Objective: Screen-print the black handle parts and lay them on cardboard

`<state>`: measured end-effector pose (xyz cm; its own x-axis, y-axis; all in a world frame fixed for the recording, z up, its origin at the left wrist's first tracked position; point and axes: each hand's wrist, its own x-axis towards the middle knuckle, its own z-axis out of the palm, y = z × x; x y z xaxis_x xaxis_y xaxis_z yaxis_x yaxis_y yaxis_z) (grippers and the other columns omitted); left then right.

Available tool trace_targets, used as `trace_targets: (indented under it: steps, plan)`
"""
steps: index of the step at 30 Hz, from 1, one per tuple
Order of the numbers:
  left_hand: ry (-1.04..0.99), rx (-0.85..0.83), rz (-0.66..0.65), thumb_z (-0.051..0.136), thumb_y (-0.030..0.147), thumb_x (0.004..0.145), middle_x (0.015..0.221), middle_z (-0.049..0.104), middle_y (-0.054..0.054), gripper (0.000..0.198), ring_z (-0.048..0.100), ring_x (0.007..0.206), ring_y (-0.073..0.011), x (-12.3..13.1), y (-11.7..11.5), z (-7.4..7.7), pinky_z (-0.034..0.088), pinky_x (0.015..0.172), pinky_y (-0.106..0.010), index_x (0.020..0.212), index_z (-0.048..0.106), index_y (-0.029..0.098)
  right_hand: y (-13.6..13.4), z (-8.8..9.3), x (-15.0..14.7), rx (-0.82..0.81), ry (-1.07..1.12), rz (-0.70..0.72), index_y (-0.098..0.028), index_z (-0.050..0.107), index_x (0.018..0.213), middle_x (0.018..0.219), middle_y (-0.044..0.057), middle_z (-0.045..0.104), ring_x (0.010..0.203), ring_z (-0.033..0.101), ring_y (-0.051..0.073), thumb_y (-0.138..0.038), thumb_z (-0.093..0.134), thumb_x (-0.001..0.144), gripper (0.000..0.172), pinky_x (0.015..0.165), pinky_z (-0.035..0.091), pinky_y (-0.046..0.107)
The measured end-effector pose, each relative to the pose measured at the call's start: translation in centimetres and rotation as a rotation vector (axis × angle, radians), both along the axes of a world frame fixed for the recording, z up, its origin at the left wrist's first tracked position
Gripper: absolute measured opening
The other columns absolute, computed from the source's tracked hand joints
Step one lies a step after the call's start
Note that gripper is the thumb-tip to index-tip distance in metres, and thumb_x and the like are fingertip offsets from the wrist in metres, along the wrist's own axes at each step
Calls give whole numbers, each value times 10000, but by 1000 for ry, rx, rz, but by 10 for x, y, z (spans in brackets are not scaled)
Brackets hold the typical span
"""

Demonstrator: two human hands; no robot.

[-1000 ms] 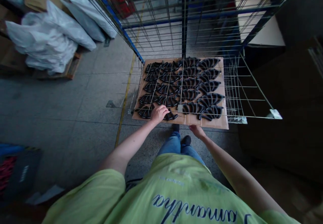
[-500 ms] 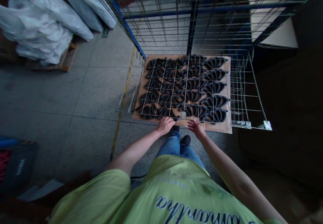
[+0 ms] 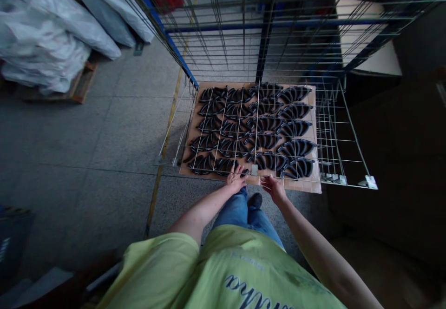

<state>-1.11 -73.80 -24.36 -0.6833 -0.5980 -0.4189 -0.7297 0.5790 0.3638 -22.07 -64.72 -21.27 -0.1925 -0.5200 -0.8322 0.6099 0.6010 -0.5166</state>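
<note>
A flat cardboard sheet (image 3: 251,181) lies on a wire rack shelf (image 3: 334,137), carrying several rows of black curved moulded parts (image 3: 265,130). Thin wires of the shelf run across the rows. My left hand (image 3: 237,179) rests at the sheet's front edge, its spread fingers against the nearest black part (image 3: 226,166). My right hand (image 3: 273,189) sits a short way to its right, fingers on the cardboard edge. Neither hand holds anything that I can see. My green T-shirt and jeans fill the bottom of the view.
A tall metal wire rack (image 3: 226,35) with blue bars stands beyond the shelf. White plastic sacks (image 3: 45,35) lie on a wooden pallet (image 3: 83,83) at upper left. A yellow floor line (image 3: 167,132) runs left of the shelf. Dark cartons (image 3: 393,160) stand at right.
My left hand has slid right from the sheet's front-left corner, off a black part, toward the middle of the front edge, closer to my right hand. The view has shifted slightly.
</note>
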Motion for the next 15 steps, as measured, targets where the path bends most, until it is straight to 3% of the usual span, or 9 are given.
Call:
trace_targets:
  steps: [3,9,15]
  plan:
    - [16,-9,4,672,392,839,1612,272,-49,385,175,1504,-265,0,-7,-1,80,1221,-535,1212,679,299,-1,1,0,10,16,10,-198,674,905,978,77,749,795,684,166,-476,528,901,314,677,518,267]
    - [32,-32,37,634,424,858,1604,279,-63,499,197,1497,-291,3,-19,-2,104,1209,-580,1349,579,349,-2,4,1,38,43,28,-198,663,906,1003,88,744,811,692,171,-463,498,909,312,686,524,270]
    - [68,-59,-41,623,438,870,1585,323,-60,449,225,1492,-248,23,-19,-2,169,1216,-499,1309,616,346,-5,1,3,82,77,49,-200,656,900,959,82,747,790,694,164,-457,491,912,305,673,528,267]
